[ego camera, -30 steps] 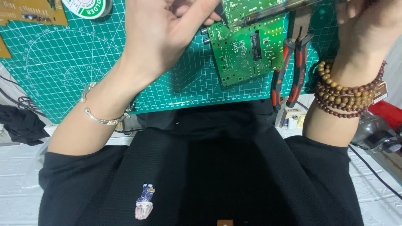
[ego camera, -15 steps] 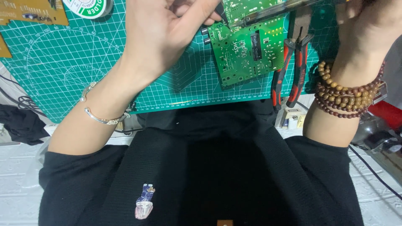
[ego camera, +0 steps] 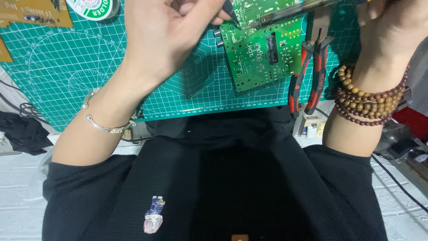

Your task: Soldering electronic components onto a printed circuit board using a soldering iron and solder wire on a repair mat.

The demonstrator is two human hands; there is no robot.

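Note:
A green circuit board (ego camera: pixel 263 49) lies on the green cutting mat (ego camera: pixel 80 71). My left hand (ego camera: pixel 169 31) hovers at the board's upper left corner, its fingers pinched on a thin dark tool tip (ego camera: pixel 232 11). At the top right, my right hand (ego camera: pixel 392 22) grips a long metal-barrelled tool, seemingly a soldering iron (ego camera: pixel 294 11), whose tip rests on the board near the dark tip. A silver bracelet circles my left wrist and brown bead bracelets wrap my right one.
Red-and-black pliers (ego camera: pixel 307 71) lie on the mat right of the board. A solder spool (ego camera: pixel 96 6) and a tan circuit board (ego camera: pixel 35 13) sit at the top left. Black cables (ego camera: pixel 22 111) trail at the left edge; small items lie at the right table edge.

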